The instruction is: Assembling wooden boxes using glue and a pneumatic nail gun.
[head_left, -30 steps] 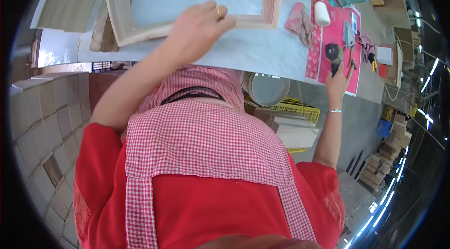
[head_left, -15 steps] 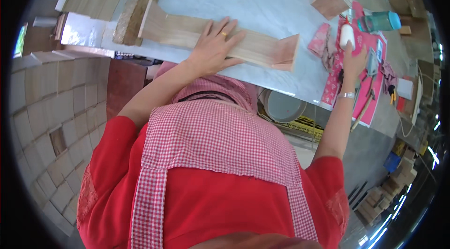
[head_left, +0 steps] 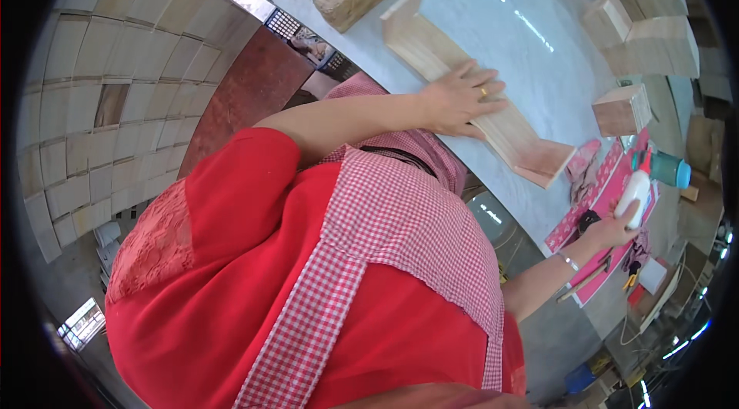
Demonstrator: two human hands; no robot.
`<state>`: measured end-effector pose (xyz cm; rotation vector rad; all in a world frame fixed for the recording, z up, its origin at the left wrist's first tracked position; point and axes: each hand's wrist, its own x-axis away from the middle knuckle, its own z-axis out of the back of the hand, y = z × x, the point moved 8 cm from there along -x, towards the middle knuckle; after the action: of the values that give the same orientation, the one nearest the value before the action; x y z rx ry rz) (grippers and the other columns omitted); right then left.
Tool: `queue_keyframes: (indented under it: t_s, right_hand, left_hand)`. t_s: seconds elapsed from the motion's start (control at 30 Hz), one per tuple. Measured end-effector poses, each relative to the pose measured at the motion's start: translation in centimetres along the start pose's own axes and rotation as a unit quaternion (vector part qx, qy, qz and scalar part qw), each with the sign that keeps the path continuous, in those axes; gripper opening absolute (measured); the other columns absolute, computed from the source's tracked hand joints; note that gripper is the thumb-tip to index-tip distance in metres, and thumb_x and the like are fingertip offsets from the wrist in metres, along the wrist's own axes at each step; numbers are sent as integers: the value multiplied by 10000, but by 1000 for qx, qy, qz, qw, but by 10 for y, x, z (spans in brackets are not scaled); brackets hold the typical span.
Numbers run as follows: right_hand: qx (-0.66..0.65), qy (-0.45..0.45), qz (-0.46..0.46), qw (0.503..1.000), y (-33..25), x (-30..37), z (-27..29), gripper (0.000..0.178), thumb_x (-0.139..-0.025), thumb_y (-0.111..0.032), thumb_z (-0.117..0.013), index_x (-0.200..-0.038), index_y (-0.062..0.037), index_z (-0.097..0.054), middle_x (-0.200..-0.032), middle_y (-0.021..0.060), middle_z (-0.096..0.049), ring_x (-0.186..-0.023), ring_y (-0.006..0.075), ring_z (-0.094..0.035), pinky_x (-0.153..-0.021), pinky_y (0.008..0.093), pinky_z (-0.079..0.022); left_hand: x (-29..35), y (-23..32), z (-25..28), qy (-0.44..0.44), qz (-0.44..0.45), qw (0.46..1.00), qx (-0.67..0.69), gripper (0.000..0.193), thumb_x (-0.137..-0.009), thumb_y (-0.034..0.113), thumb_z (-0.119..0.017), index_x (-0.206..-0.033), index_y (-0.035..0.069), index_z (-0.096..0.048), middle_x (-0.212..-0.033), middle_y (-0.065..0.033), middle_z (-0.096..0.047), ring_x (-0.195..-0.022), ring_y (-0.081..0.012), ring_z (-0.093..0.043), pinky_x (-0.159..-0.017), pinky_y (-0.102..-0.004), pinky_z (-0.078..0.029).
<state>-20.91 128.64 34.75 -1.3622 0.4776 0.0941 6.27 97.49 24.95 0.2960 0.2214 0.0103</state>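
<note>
Table [head_left: 531,39]: pale, smooth, marbled top.
Frame [head_left: 504,128]: long U-shaped pale wood, centre, running 11 to 4 o'clock.
Left hand [head_left: 460,98]: fingers spread flat on frame.
Right hand [head_left: 616,226]: curled around bottle.
Bottle [head_left: 636,192]: white rounded plastic, 4 o'clock of frame.

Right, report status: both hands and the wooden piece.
Left hand flat on the wooden frame, pressing it to the table. Right hand closed on a white bottle over the pink mat. Nothing between them.
</note>
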Motion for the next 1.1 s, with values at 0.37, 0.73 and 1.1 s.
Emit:
queue_keyframes:
  t_s: [0.37,0.73,1.1]
  right_hand:
    - [-129,-300,-34,945,-133,208,-128,438,-889,-296,-707,-1135,23,-536,-886,105,-584,-654,150,-552,-460,248,-393]
    - [-124,-419,-21,899,-154,252,-190,497,-852,-239,-766,-1214,-24,-503,-1029,113,-596,-729,165,-610,-462,242,-442]
    - [-61,-453,231,859,-190,257,-191,623,-752,-127,-813,-1260,-22,-469,-1171,137,-568,-1062,239,-588,-887,368,-523]
  left_hand:
    - [-9,-3,15,8,41,999,-20,779,-847,611,-593,-1421,100,-465,-1520,-170,-370,-1453,-370,-256,-1164,-585,-187]
    - [12,-27,20,52,60,996,-27,715,-858,624,-549,-1359,115,-542,-1387,-154,-537,-1380,-380,-370,-1140,-656,-131]
    - [9,-30,3,60,54,996,34,719,-870,599,-549,-1377,90,-510,-1409,-166,-514,-1370,-376,-382,-1135,-646,-161]
